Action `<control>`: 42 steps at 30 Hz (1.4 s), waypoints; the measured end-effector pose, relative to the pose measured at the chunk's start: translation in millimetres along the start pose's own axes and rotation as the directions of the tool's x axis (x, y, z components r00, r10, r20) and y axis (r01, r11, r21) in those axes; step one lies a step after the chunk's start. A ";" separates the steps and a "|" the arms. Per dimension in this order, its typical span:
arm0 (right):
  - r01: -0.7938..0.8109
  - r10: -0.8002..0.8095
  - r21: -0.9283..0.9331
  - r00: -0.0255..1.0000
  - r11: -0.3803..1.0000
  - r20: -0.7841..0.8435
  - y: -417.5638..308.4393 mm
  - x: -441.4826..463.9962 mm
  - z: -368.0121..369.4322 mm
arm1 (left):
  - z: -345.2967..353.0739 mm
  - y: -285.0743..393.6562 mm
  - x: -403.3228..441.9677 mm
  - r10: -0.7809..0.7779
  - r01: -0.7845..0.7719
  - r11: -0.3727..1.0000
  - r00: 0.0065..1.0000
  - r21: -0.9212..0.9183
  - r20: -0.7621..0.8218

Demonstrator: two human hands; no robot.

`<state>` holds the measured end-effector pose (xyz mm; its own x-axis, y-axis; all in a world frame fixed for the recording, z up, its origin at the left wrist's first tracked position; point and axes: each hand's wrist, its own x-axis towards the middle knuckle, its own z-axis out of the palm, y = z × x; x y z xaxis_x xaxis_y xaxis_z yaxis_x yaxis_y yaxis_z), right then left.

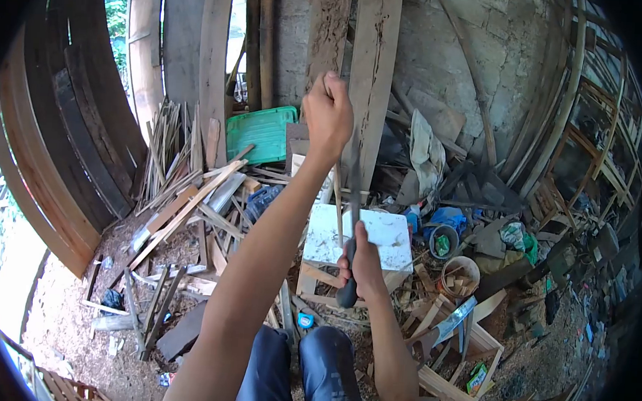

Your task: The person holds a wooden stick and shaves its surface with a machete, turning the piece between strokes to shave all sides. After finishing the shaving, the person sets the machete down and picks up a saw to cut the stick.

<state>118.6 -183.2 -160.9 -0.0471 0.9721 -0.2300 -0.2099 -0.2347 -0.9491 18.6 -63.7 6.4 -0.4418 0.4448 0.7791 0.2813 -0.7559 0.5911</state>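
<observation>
My left hand (327, 117) is raised in front of me, its fingers closed around the upper part of a thin wooden stick (338, 201). The stick runs down from behind my wrist, and its lower end meets the white-topped stool (319, 237). In my right hand (366, 261) is the dark handle of a long-bladed knife (356, 173). Its blade points upward, close beside the stick on the right. Whether blade and stick touch I cannot tell. My knees show below the stool.
Wood offcuts (205, 202) pile up at the left, near a green plastic lid (261, 134). A handsaw (453, 320) lies over a wooden frame (487, 354) at the right. Buckets (458, 277) and rubbish stand behind it. Planks (374, 80) lean on the wall; a tape measure (304, 320) lies before the stool.
</observation>
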 end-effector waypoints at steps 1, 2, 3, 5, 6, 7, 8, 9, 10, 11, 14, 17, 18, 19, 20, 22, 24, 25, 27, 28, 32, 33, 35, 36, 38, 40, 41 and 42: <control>0.133 -0.134 -0.057 0.991 0.990 -0.025 -12.7 -8.7 3.2 | 1.6 0.5 -0.6 -0.036 0.036 0.999 0.999 -0.003 0.022; 0.279 -0.283 -0.079 0.958 0.957 -0.043 -16.7 -9.4 3.7 | 3.9 0.1 -1.0 -0.032 0.032 0.999 0.999 0.002 0.023; 0.384 -0.388 -0.082 0.920 0.920 -0.050 -22.0 -15.7 6.8 | 6.1 2.1 -1.4 -0.039 0.039 0.999 0.999 0.002 0.030; 0.496 -0.505 -0.101 0.858 0.863 -0.100 17.6 12.0 7.4 | 8.3 4.3 -3.5 0.033 -0.032 0.999 0.999 -0.017 0.013; 0.281 -0.303 -0.219 0.950 0.934 -0.074 45.2 24.9 -0.7 | 7.4 1.5 -4.0 0.022 -0.021 1.000 1.000 -0.015 0.016; -0.033 0.017 -0.221 0.997 0.975 -0.074 66.1 32.4 -9.2 | 6.5 -0.9 -0.3 0.026 -0.025 0.999 1.000 -0.027 0.015; 0.032 -0.060 -0.299 0.995 0.954 -0.084 87.0 44.2 -18.5 | 6.2 -2.5 0.2 0.028 -0.027 0.999 1.000 -0.040 0.013; 0.099 -0.141 -0.375 0.986 0.922 -0.084 86.1 44.5 -17.8 | 5.8 -2.3 -1.9 0.030 -0.030 0.999 0.999 -0.044 0.012; 0.117 -0.156 -0.371 0.985 0.921 -0.079 80.2 50.3 -14.6 | 5.4 -1.9 1.3 0.050 -0.050 0.998 0.999 -0.031 -0.004; 0.013 -0.029 -0.217 0.997 0.976 -0.072 80.3 49.8 -12.9 | 3.4 -3.4 -0.9 0.051 -0.051 0.999 0.999 -0.010 -0.012; -0.308 0.291 0.145 0.948 0.940 0.125 60.5 33.9 -21.6 | 5.9 2.2 -3.7 0.010 -0.009 1.000 1.000 -0.029 0.002; -0.449 0.389 0.218 0.881 0.867 0.270 38.1 32.2 -38.5 | 10.1 6.3 -4.5 -0.024 0.025 0.999 0.999 -0.042 0.027; -0.296 0.277 0.116 0.948 0.948 0.156 17.9 18.3 -31.3 | 12.1 10.2 -4.6 -0.016 0.017 1.000 0.999 -0.023 0.038; -0.150 0.150 -0.002 0.987 0.989 0.054 2.0 4.7 -24.4 | 14.2 12.9 -6.8 -0.014 0.014 1.000 0.998 0.001 0.055; 0.008 -0.008 -0.001 0.999 1.000 0.046 -8.0 -3.3 -19.6 | 17.1 15.5 -10.0 -0.021 0.021 1.000 0.998 0.001 0.056; 0.262 -0.262 0.001 0.965 0.965 0.011 -15.9 -8.7 -11.8 | 21.1 20.6 -13.1 0.038 -0.038 0.999 0.997 0.005 0.061; 0.357 -0.359 -0.065 0.933 0.932 -0.035 11.0 6.8 -7.4 | 20.4 25.7 -14.3 0.014 -0.015 1.000 0.996 0.006 0.088; 0.332 -0.342 -0.128 0.938 0.935 -0.060 44.4 25.3 -10.9 | 21.0 27.2 -14.6 -0.003 0.003 1.000 0.993 -0.004 0.114; -0.063 0.042 -0.205 0.993 0.977 -0.106 97.4 44.6 -29.8 | 23.7 15.9 -15.3 0.043 -0.040 0.998 0.997 -0.045 0.066; -0.082 0.051 -0.221 0.989 0.972 -0.142 99.2 36.3 -29.7 | 19.5 15.1 -14.2 0.034 -0.032 0.999 0.997 -0.027 0.068; -0.337 0.338 0.081 0.941 0.938 -0.003 93.3 30.6 -31.0 | 12.4 2.4 -10.2 -0.021 0.020 1.000 0.999 0.013 0.042; -0.322 0.323 0.117 0.946 0.939 0.014 82.7 36.9 -29.7 | 14.1 4.7 -1.6 0.015 -0.016 1.000 1.000 0.010 0.018; -0.203 0.202 0.072 0.979 0.977 0.020 74.2 42.4 -31.9 | 13.4 6.3 -0.2 0.007 -0.007 1.000 1.000 0.006 0.030; -0.127 0.127 0.088 0.992 0.988 0.008 59.1 36.8 -27.5 | 12.3 4.6 -1.6 -0.020 0.020 1.000 0.999 0.011 0.048; 0.045 -0.044 0.140 0.999 0.989 -0.015 25.1 21.0 -15.9 | 12.8 9.3 -2.4 -0.021 0.021 1.000 0.998 0.002 0.052; 0.330 -0.324 0.068 0.942 0.942 -0.083 25.0 22.0 -12.1 | 12.9 8.4 -4.2 -0.028 0.029 1.000 0.998 -0.008 0.058; 0.435 -0.430 0.031 0.896 0.900 -0.112 35.8 25.5 -11.4 | 12.8 8.8 -3.5 -0.022 0.023 1.000 0.998 -0.013 0.055; 0.262 -0.272 -0.109 0.958 0.959 -0.092 60.2 34.8 -15.6 | 13.5 8.6 -3.2 -0.015 0.016 1.000 0.998 -0.021 0.053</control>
<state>119.6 -163.6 -229.4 0.1022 0.9946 0.0184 -0.1075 0.0294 -0.9938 34.0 -65.1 11.8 -0.4004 0.4809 0.7800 0.2564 -0.7585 0.5992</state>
